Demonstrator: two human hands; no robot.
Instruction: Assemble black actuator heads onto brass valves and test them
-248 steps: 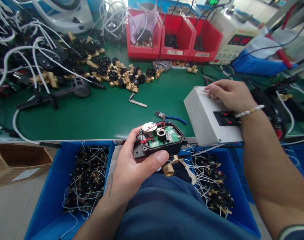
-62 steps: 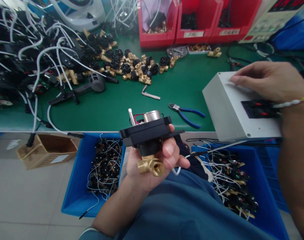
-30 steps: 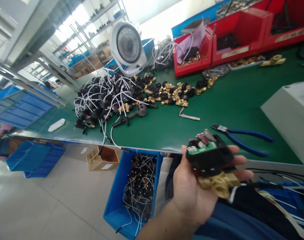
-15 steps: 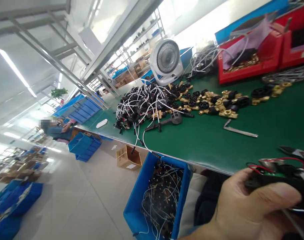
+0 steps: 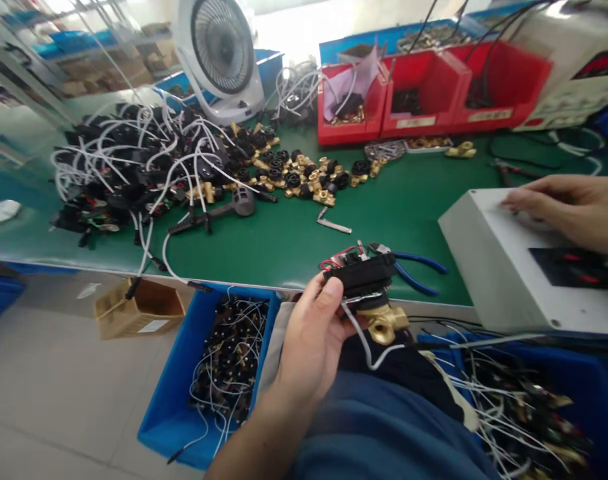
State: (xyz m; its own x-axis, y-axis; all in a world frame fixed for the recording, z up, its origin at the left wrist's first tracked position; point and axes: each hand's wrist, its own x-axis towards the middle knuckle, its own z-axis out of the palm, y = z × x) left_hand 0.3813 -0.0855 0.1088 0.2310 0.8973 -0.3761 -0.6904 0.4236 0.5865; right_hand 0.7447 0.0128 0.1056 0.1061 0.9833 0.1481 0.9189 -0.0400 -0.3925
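My left hand grips a motorized valve by its black housing, above my lap. The housing is open on top, with red wires showing, and a brass valve body sits beneath it. A white cable runs from it toward the right. My right hand rests on the top of a grey control box at the bench's front edge. Its fingers are pinched together over a small part that they hide. Blue-handled cutting pliers lie just behind the valve, and a small bent metal tool lies farther back.
Brass valve bodies and a heap of white-cabled units cover the bench's left. Red bins, a fan and a power supply stand behind. Blue crates and a cardboard box sit below.
The view swung left, then back right. My left hand has kept the valve and turned it about. My right hand left the view and shows again on the grey box.
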